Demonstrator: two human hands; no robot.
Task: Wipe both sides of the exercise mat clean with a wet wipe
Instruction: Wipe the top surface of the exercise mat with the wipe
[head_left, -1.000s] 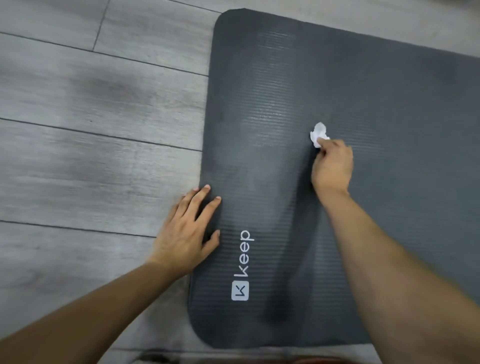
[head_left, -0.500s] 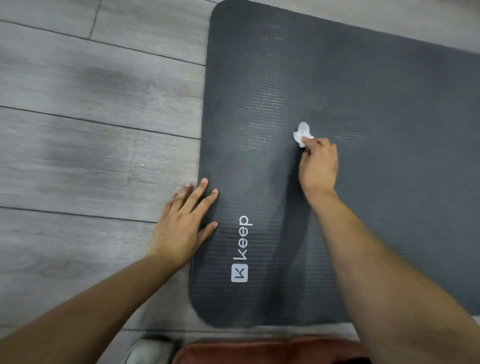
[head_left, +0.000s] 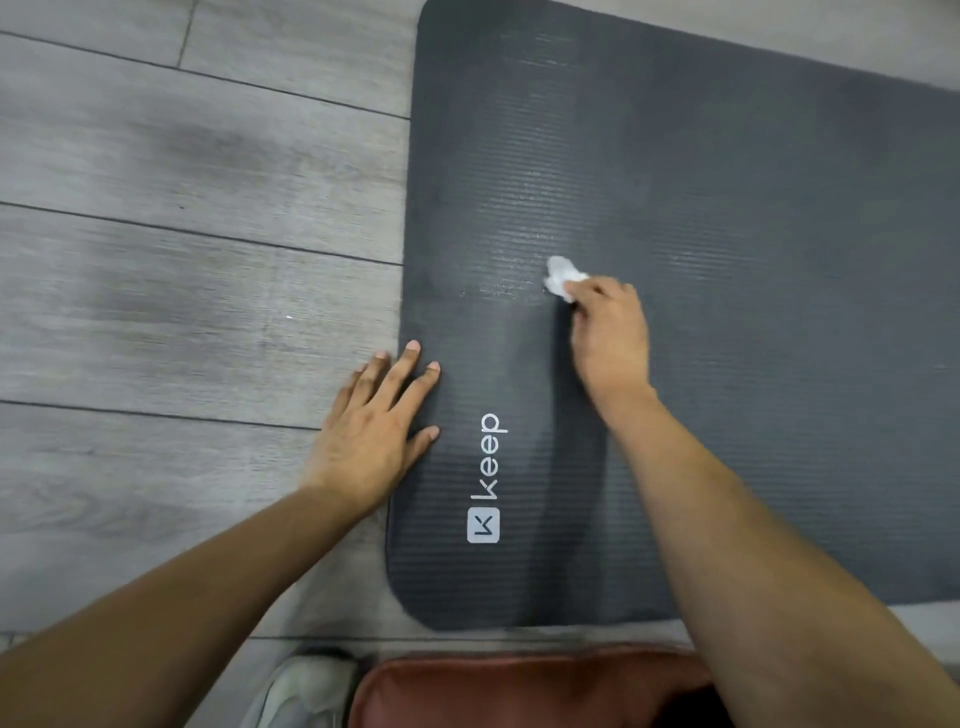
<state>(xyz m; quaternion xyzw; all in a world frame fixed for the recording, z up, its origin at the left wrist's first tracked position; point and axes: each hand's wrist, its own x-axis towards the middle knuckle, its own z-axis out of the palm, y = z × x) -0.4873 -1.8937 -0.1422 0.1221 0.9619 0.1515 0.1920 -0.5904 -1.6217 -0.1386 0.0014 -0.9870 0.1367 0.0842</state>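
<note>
A: Nearest the camera: brown leather-look cushion (head_left: 524, 686) at the bottom edge, pale grey shoe (head_left: 306, 691) just left of it. Both off the mat.

B: Mat position?

A: Dark grey ribbed foam exercise mat (head_left: 727, 208) lies flat on the grey wood-plank floor (head_left: 156, 260), printed white logo (head_left: 485, 480) side up, near rounded corner in view.

B: Hands?

A: Left hand (head_left: 376, 431) flat across the mat's left edge, fingers straight and spread, tips on the foam, palm partly on the floor. Holds nothing. Further out, right hand (head_left: 610, 338) has its fingers curled tight round a crumpled white wet wipe (head_left: 562, 278), pressing it onto the mat.

B: Risks?

A: My read:
- Wipe is balled small, so little contact per pass. Likely missed strips.
- Damp sheen shows only in a band beyond the wipe. Easy to lose track of coverage once it dries.
- Underside looks not yet done. Flipping onto that floor could re-soil the wiped face.
- Left hand anchors one edge only. A hard push could creep or ruck the mat.
</note>
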